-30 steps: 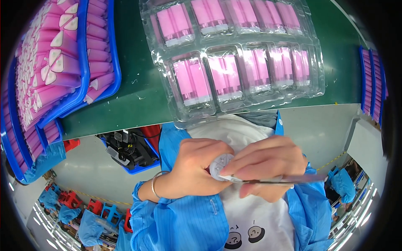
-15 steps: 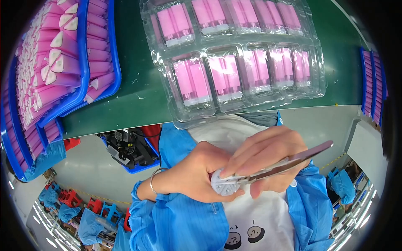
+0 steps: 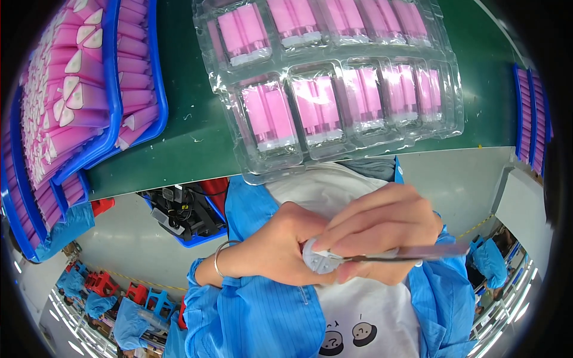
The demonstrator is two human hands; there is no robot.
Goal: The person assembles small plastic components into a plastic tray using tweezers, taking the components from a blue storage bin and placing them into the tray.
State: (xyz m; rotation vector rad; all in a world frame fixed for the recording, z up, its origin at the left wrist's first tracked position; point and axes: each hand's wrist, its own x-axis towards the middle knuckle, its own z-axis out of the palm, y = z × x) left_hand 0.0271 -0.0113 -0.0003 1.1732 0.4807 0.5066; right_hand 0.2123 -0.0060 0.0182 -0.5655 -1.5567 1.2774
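My left hand (image 3: 271, 247) is closed around a round whitish plastic piece (image 3: 319, 258), whose flat face with small raised details points up out of the fist; the rest of it is hidden by the fingers. My right hand (image 3: 388, 230) grips slim metal tweezers (image 3: 382, 258), their wide end sticking out to the right, blurred by motion. The tweezers' tips meet the face of the whitish piece, and the right fingertips also rest at its edge. Both hands are in front of my body, just off the near edge of the green table (image 3: 185, 113).
A clear plastic blister tray (image 3: 250, 71) of pink pieces with whitish ends lies on the table. Blue bins (image 3: 113, 128) packed with pink pieces are stacked at left; more bins (image 3: 525, 119) stand far right. A blue crate (image 3: 194, 240) of black cables is below the table edge.
The tweezers have swung down from a steep upward slant to nearly level, as the right hand turned. The left hand keeps its hold on the whitish piece.
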